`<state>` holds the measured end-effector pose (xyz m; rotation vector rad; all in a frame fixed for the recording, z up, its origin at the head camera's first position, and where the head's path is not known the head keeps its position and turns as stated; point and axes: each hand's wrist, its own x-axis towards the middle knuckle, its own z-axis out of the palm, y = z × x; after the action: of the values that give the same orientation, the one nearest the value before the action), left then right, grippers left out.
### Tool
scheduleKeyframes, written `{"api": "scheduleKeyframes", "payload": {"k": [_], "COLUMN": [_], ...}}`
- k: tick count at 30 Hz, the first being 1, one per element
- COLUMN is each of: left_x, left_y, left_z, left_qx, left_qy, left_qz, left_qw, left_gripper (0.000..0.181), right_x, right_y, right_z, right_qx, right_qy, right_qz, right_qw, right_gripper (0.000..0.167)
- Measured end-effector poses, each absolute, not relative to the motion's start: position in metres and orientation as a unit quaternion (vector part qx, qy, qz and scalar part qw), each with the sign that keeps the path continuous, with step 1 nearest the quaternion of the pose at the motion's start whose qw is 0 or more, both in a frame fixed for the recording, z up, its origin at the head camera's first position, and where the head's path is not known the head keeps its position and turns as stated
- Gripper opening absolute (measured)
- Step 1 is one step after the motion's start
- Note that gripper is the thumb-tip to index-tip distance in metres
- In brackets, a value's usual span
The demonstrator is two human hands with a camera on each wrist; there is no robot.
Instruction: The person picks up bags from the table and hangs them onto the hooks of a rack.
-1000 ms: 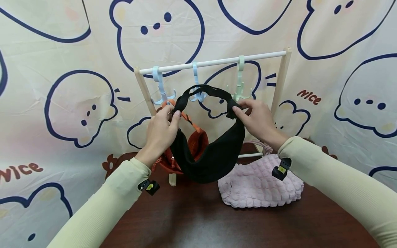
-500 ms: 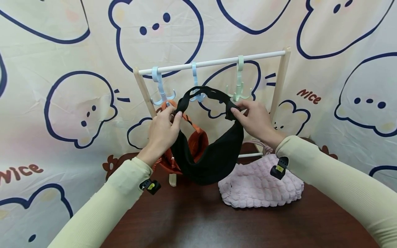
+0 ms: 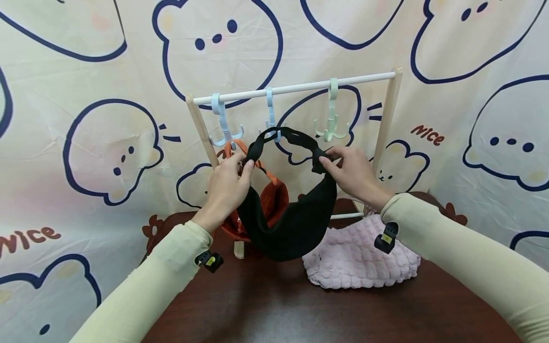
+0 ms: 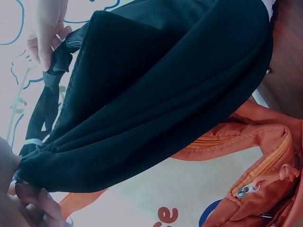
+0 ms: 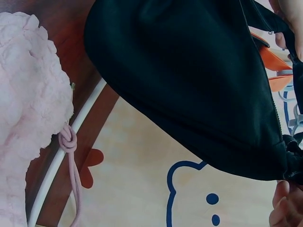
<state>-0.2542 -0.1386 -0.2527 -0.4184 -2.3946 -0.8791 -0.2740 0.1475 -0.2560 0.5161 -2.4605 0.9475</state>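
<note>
Between both hands hangs a black shoulder bag (image 3: 291, 233), its strap (image 3: 300, 138) arching up in a loop. My left hand (image 3: 228, 188) pinches the left end of the strap where it joins the bag. On the other side, my right hand (image 3: 355, 176) pinches the knotted right end. The top of the strap overlaps the lower prongs of the middle blue hook (image 3: 270, 109) in the head view; whether they touch I cannot tell. Behind my left hand, an orange bag (image 3: 274, 197) hangs by its strap below the left blue hook (image 3: 219, 114).
A rack with a white bar (image 3: 300, 87) and wooden posts stands at the back, with a green hook (image 3: 331, 109) on its right part. A quilted pink bag (image 3: 360, 262) lies on the dark wooden table (image 3: 274, 305). Behind hangs a patterned cloth (image 3: 116, 52).
Both hands have lowered the black bag slightly, so its strap sits a little lower against the middle hook. The grip of each hand is the same. The orange and pink bags stay in place.
</note>
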Motion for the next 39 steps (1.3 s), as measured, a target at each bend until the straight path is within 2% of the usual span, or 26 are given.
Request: {"api": "scheduleKeyframes", "payload": {"k": [13,39], "left_x": [-0.254,-0.26], "left_y": [-0.14,-0.141], "left_z": [-0.262,-0.28], "left_qx": [-0.14,-0.123], "left_qy": [-0.901,-0.912], "left_qz": [-0.32,-0.307], "left_qw": [0.257,0.242], "left_gripper": [0.026,0.026], "right_x": [-0.274,-0.271], "right_y": [0.146,0.139], "right_z": [-0.269,-0.286], "right_qx": [0.206,0.215], "right_qy": [-0.89,-0.901], "right_qz": [0.331,0.321], "right_qw": [0.235,0.195], "right_gripper": [0.02,0.019]}}
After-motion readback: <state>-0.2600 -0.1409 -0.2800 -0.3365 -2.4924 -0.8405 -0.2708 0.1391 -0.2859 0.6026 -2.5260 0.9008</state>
